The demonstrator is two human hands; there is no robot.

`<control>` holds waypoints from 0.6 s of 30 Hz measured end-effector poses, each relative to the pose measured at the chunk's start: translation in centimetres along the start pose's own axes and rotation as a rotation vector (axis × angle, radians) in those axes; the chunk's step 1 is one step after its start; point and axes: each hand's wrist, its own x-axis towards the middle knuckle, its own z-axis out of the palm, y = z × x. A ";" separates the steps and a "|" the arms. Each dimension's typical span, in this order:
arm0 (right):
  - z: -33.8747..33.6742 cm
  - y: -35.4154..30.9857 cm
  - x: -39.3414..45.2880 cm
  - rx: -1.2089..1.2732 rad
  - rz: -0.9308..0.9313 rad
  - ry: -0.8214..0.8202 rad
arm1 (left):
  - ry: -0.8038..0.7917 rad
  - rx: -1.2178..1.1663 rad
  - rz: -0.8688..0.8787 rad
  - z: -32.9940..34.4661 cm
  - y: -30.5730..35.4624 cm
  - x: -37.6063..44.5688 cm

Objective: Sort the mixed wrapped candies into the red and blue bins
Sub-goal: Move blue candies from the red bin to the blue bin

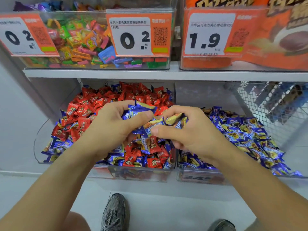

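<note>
Fingers of both hands curled round blue candies: left hand grips a bunch, right hand pinches a few, both above the red bin. Blue bin, just right of it, looks all blue. Red bin's front half is mixed blue and red; back mostly red. Roughly midway, plenty left.

Upper bins cut off at top; price-tag small print unreadable.
</note>
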 end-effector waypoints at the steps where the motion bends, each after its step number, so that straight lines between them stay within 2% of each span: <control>1: -0.7 0.1 -0.4 0.074 0.042 0.013 | -0.001 -0.012 0.011 0.9 0.4 0.1; 5: -3.3 0.6 -1.9 0.286 0.065 0.106 | -0.045 -0.036 0.051 5.3 2.1 0.9; 9: -7.5 1.3 -3.1 0.382 0.157 0.104 | -0.111 0.193 0.159 9.1 4.2 3.2; 11: -10.2 2.3 -3.5 0.328 0.207 0.106 | -0.177 0.443 0.223 10.9 4.8 5.0; 13: -12.5 3.6 -3.5 0.150 0.207 0.224 | -0.202 0.595 0.231 13.2 5.2 6.7; 15: -14.3 5.0 -3.2 -0.043 0.203 0.352 | -0.248 0.547 0.199 15.8 4.9 8.1; 18: -16.2 6.1 -2.8 -0.135 0.243 0.448 | -0.368 0.323 0.086 18.6 4.0 9.3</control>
